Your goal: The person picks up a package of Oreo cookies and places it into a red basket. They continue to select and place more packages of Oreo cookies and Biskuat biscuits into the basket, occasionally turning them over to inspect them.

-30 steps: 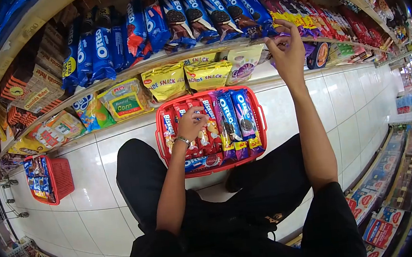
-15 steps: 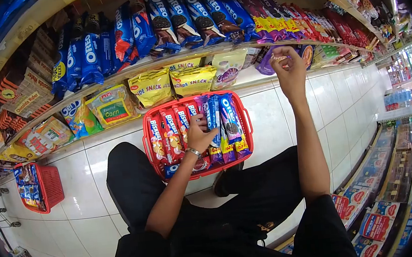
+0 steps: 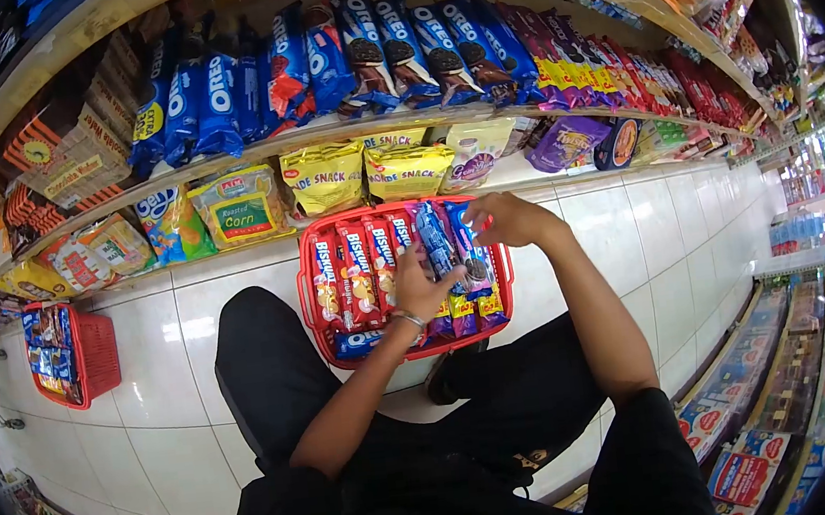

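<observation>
A red basket (image 3: pixel 308 299) stands on the floor between my legs, filled with biscuit packs. Several red Biskuat packs (image 3: pixel 357 263) line its left side. My left hand (image 3: pixel 420 287) is inside it, thumb and fingers on either side of a dark blue Oreo pack (image 3: pixel 436 240) that leans slightly. Just over the basket's right rim is my right hand (image 3: pixel 514 220), fingers bent and apart beside the upper end of another blue Oreo pack (image 3: pixel 472 251). Nothing shows in its grasp. Purple-and-yellow pack ends (image 3: pixel 464 314) stick out below the Oreo packs.
Behind the basket, a low shelf carries yellow snack bags (image 3: pixel 324 176), a corn bag (image 3: pixel 238 207) and a purple bag (image 3: pixel 569 143). Oreo packs (image 3: pixel 366 51) fill the shelf above. A second red basket (image 3: pixel 96 356) sits at left on white tiles (image 3: pixel 159 385).
My right hand has come down from near the lower shelf to the basket's right side. The left hand stays at the Oreo pack, which now leans more. The view has shifted slightly.
</observation>
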A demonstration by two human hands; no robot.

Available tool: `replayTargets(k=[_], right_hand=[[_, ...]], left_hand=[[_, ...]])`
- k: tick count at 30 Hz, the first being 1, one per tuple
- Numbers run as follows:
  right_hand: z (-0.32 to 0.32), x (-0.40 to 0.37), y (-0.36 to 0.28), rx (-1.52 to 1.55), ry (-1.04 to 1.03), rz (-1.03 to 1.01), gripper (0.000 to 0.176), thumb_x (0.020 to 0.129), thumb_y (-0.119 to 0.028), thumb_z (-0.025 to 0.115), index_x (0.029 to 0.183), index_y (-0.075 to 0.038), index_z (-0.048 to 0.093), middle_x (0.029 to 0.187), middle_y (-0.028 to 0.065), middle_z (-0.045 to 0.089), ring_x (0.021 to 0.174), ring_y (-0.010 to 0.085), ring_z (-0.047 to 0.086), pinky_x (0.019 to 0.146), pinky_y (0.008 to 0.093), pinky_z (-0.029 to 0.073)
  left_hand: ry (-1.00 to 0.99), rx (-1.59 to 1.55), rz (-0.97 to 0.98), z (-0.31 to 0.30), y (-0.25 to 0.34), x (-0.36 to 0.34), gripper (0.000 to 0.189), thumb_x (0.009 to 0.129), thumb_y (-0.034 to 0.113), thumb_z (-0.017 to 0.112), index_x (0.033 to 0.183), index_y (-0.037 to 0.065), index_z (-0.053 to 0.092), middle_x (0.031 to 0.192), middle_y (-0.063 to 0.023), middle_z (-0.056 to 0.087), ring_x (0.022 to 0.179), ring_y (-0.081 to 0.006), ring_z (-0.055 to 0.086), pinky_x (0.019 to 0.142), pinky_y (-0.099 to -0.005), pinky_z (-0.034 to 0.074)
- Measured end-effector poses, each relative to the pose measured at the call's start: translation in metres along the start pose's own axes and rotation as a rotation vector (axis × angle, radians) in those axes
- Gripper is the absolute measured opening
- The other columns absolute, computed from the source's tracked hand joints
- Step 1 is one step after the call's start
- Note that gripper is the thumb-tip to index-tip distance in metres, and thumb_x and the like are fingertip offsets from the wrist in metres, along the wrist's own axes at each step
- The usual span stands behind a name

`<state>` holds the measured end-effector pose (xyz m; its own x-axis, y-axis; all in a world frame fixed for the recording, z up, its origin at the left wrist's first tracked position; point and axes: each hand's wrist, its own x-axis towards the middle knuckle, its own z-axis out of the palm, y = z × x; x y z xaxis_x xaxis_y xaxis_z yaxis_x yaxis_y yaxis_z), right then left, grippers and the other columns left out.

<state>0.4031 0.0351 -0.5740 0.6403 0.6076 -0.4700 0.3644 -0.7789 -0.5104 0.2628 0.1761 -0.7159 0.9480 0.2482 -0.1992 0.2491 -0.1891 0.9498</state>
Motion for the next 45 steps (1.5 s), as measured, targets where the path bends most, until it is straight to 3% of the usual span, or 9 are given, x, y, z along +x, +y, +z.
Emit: replayTargets(k=[2,5,8,12,15,19,28,37,45], right_hand=[[-0.003,-0.002,-0.008,-0.06,-0.067,-0.007,0.042,0.073,-0.017,0.078,0.109,0.0,0.064,0.099,0.0156,0.068,0.094,0.0277,0.065,0.085,0.037,0.05],[0.002,0.0,0.006,-0.045,-0.048,-0.044,0.041,0.073,-0.014,0.078,0.108,0.001,0.064,0.096,0.0149,0.07,0.092,0.0251,0.066,0.083,0.0351,0.051],[0.01,0.002,0.027,-0.035,-0.038,-0.054,0.038,0.074,-0.016,0.078,0.106,0.001,0.064,0.091,0.0116,0.069,0.087,0.0214,0.065,0.081,0.0339,0.051],[-0.001,-0.004,0.007,-0.049,-0.101,0.03,0.042,0.079,-0.024,0.077,0.11,0.001,0.064,0.106,0.0137,0.067,0.099,0.0234,0.063,0.088,0.0347,0.049],[-0.002,-0.004,-0.005,0.103,0.015,0.042,0.061,0.086,-0.042,0.069,0.13,-0.002,0.054,0.134,0.0172,0.051,0.115,0.0281,0.055,0.094,0.0371,0.046],[-0.011,-0.007,-0.033,0.436,-0.055,-0.155,0.073,0.086,-0.039,0.071,0.141,-0.005,0.038,0.122,0.0179,0.055,0.113,0.0229,0.055,0.092,0.0374,0.048],[-0.033,-0.015,-0.036,0.8,0.162,-0.159,0.047,0.077,-0.008,0.079,0.116,-0.002,0.054,0.097,0.0064,0.066,0.09,0.0124,0.061,0.082,0.0272,0.051],[-0.027,-0.009,-0.061,0.646,0.032,-0.166,0.042,0.071,-0.012,0.085,0.103,-0.007,0.058,0.096,0.0014,0.062,0.089,0.0101,0.058,0.078,0.0254,0.049],[-0.018,-0.009,-0.07,0.713,0.065,-0.209,0.026,0.083,-0.005,0.073,0.106,0.0,0.063,0.099,0.0075,0.066,0.089,0.0125,0.063,0.08,0.0267,0.052]], left_hand=[[0.085,0.113,0.091,0.012,0.008,-0.012,0.086,0.064,0.039,0.084,0.125,-0.006,0.044,0.114,-0.0223,0.044,0.113,-0.0392,0.045,0.099,-0.0457,0.039],[0.223,0.179,0.144,0.013,-0.002,0.0,0.083,0.064,0.034,0.083,0.125,-0.006,0.043,0.107,-0.0216,0.052,0.103,-0.0393,0.052,0.093,-0.0458,0.045],[-0.204,0.038,-0.071,-0.016,0.003,0.018,0.07,0.064,0.023,0.082,0.118,-0.005,0.048,0.087,-0.0162,0.066,0.084,-0.034,0.066,0.078,-0.0416,0.054],[-0.616,-0.73,-0.409,-0.047,0.019,0.021,0.049,0.083,0.001,0.064,0.125,0.0,0.041,0.102,-0.0105,0.062,0.087,-0.0183,0.066,0.073,-0.0324,0.055],[-0.738,-0.844,-0.299,-0.062,0.023,0.01,0.063,0.083,-0.002,0.063,0.137,0.005,0.032,0.105,-0.0104,0.059,0.09,-0.0167,0.062,0.077,-0.0311,0.054],[-0.817,-1.014,-0.198,-0.073,0.035,-0.006,0.074,0.085,-0.002,0.061,0.146,0.005,0.021,0.111,-0.0107,0.052,0.096,-0.0172,0.059,0.078,-0.0314,0.052],[-0.492,-0.825,-0.057,-0.084,0.051,0.006,0.045,0.089,0.014,0.067,0.13,0.003,0.051,0.107,-0.006,0.062,0.096,-0.0137,0.06,0.082,-0.0282,0.051],[-0.033,-1.051,0.035,-0.12,0.04,0.025,0.026,0.095,0.014,0.059,0.119,0.003,0.054,0.116,-0.0079,0.062,0.106,-0.0165,0.061,0.089,-0.0317,0.052],[0.036,-1.085,0.031,-0.129,0.039,0.029,0.04,0.098,0.022,0.056,0.134,0.006,0.049,0.116,-0.0053,0.062,0.105,-0.0138,0.061,0.089,-0.0307,0.051]])
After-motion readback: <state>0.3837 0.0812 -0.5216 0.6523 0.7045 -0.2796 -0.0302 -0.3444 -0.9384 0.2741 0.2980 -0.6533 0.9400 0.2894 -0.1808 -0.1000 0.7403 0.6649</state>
